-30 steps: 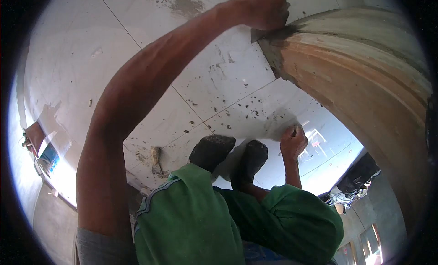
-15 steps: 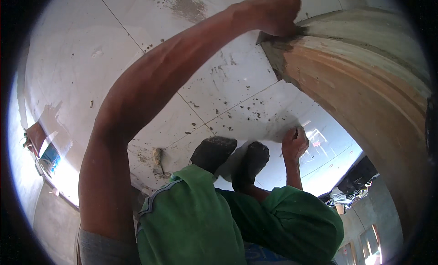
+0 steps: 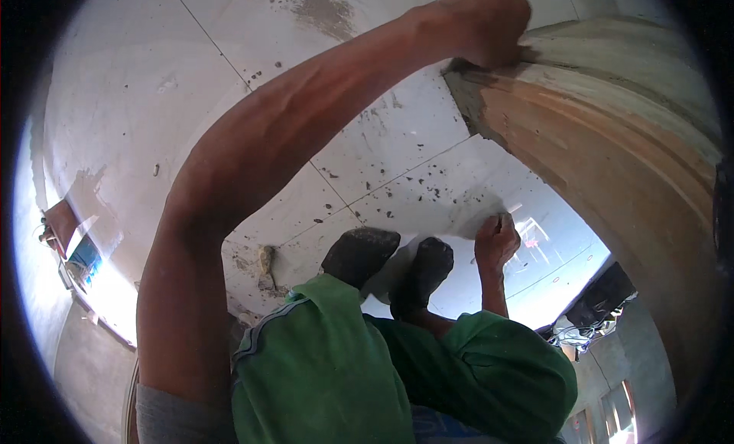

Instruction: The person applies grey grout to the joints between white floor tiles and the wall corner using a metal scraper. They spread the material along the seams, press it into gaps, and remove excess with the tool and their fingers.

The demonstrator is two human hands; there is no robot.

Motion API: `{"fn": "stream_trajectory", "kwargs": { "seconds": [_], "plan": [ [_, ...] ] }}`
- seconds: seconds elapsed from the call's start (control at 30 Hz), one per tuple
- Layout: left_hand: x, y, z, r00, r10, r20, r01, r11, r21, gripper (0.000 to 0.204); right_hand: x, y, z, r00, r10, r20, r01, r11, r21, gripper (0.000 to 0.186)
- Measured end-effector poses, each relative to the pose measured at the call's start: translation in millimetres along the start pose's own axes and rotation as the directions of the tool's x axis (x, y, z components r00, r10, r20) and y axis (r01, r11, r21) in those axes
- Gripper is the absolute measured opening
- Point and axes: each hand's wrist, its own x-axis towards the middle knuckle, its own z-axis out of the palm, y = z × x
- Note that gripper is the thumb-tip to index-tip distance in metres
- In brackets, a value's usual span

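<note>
My left hand (image 3: 493, 27) is curled against the seam where the wooden frame (image 3: 604, 126) meets a strip of grey mortar (image 3: 612, 42). Its fingers are closed, and the arm hides whatever they may hold. The frame's lower end has a mortar-smeared corner (image 3: 466, 100) by the floor. Low on the right, beside my foot, my right hand (image 3: 497, 241) is a loose fist close to the tiles, with nothing showing in it.
Crumbs of mortar (image 3: 428, 188) lie scattered on the pale tiled floor (image 3: 115, 138). A dirty tool that looks like a brush (image 3: 266, 266) lies left of my dark-socked feet (image 3: 359, 254). Tangled cables (image 3: 585, 333) and a black box-like thing (image 3: 604, 295) stand at the right.
My left hand has slid slightly to the right along the seam, its forearm moving with it. The right hand has hardly moved and is still a fist.
</note>
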Motion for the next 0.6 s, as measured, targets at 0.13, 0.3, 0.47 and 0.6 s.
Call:
{"fn": "stream_trajectory", "kwargs": {
  "seconds": [0.13, 0.3, 0.47, 0.6],
  "plan": [
    [-7, 31, -39, 0.997, 0.017, -0.081, -0.023, 0.996, -0.084, 0.028, 0, 3, 1, 0.999, -0.019, -0.027, 0.018, 0.999, -0.048, 0.023],
    [2, -7, -25, 0.998, -0.051, -0.044, 0.050, 0.998, -0.026, 0.030, 1, 1, -1, 1.000, -0.014, -0.014, 0.014, 1.000, -0.027, 0.023],
    [13, 9, -9, 0.997, 0.072, 0.027, -0.076, 0.885, 0.459, 0.028, -1, 5, 3, 0.999, -0.032, -0.031, 0.031, 0.999, -0.015, 0.021],
    [-13, -17, -31, 0.886, 0.391, -0.249, -0.295, 0.890, 0.346, 0.025, 2, -1, 1, 1.000, -0.013, -0.022, 0.013, 1.000, -0.006, 0.020]
  ]
}}
